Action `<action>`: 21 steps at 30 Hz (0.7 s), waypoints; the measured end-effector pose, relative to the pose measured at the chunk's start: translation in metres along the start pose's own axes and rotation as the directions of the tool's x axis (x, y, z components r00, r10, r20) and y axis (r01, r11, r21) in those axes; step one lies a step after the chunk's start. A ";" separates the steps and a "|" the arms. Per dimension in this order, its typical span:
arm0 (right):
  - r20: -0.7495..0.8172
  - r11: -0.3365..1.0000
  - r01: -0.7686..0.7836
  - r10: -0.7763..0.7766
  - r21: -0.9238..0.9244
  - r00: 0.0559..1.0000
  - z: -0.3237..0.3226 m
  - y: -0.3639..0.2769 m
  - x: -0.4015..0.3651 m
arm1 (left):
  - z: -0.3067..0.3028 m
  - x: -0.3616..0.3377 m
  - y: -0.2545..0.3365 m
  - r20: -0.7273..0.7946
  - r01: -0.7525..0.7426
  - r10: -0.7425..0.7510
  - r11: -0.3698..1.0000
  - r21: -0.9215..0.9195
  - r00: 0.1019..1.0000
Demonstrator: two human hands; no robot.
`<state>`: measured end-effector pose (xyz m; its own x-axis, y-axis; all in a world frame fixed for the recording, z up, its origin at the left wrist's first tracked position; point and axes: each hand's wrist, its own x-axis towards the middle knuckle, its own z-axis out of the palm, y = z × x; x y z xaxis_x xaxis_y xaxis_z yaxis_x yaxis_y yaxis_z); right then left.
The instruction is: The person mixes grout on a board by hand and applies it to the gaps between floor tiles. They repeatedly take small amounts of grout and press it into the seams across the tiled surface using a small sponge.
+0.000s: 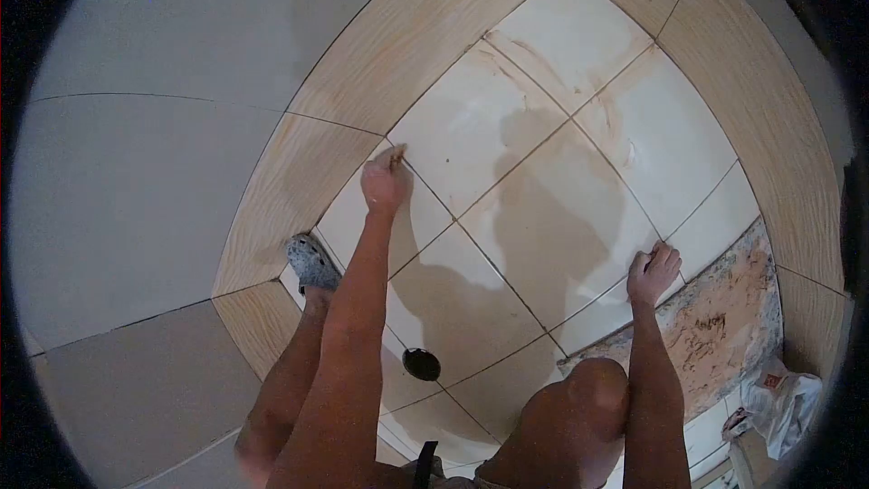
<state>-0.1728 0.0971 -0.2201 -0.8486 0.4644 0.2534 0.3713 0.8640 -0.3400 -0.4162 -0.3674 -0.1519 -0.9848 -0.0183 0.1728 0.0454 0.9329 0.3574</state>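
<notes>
My left hand [386,183] is closed over the grout joint near the wooden-look border. Its fingers pinch at a small brownish bit, too blurred to name, next to the edge of a white floor tile [453,140]. Farther right, my right hand [654,273] rests with curled fingers on the tiles beside another joint; what lies inside the fingers, if anything, is hidden. Brown smears mark the tiles toward the far end, and my shadow falls across the middle ones.
A round dark drain hole [422,364] opens between my legs. Right of my knee lies a board coated with pinkish-brown material [711,330], and a white plastic bag [780,406] sits behind it. Wood-grain tiles [362,63] border the floor. My clog [312,261] stands at the left edge.
</notes>
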 end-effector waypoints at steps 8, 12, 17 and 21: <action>0.021 0.999 -0.043 0.043 0.028 0.999 -0.006 -0.007 0.005 | -0.022 0.013 0.000 0.185 0.069 -0.077 0.996 0.049 0.980; 0.016 1.000 0.004 -0.004 0.000 1.000 -0.005 -0.003 0.003 | -0.003 -0.002 0.017 0.024 0.053 -0.056 0.989 0.140 0.998; 0.015 1.000 -0.031 0.031 -0.001 0.999 0.000 -0.002 0.002 | -0.013 -0.045 0.012 0.118 -0.257 0.254 0.966 0.014 0.960; -0.026 1.000 -0.018 0.018 0.018 0.999 -0.004 -0.006 0.002 | -0.035 -0.002 0.017 0.111 0.128 -0.109 0.975 -0.183 0.988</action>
<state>-0.1753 0.0939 -0.2141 -0.8315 0.4849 0.2710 0.3792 0.8520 -0.3610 -0.4074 -0.3641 -0.1138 -0.9964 -0.0796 0.0305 -0.0508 0.8413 0.5382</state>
